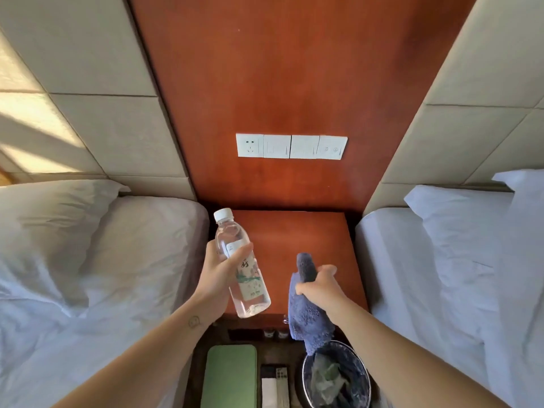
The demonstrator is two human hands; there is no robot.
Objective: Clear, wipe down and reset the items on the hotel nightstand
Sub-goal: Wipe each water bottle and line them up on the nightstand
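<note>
The bottle (241,266) hung tilted over the front-left corner of the nightstand (309,240), held in the left hand (219,275) with fingers curled round it, probably to keep the top free. The right hand (319,290) clenched the cloth (306,307) above the front edge, seemingly ready to wipe.

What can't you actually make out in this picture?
Head view only:
- Water bottle label: print too small, partly under the left hand's thumb.
- Nightstand front edge: hidden by bottle, blue cloth and right hand.
- Waste bin: cut off by the bottom edge, rim partly behind the cloth.
</note>
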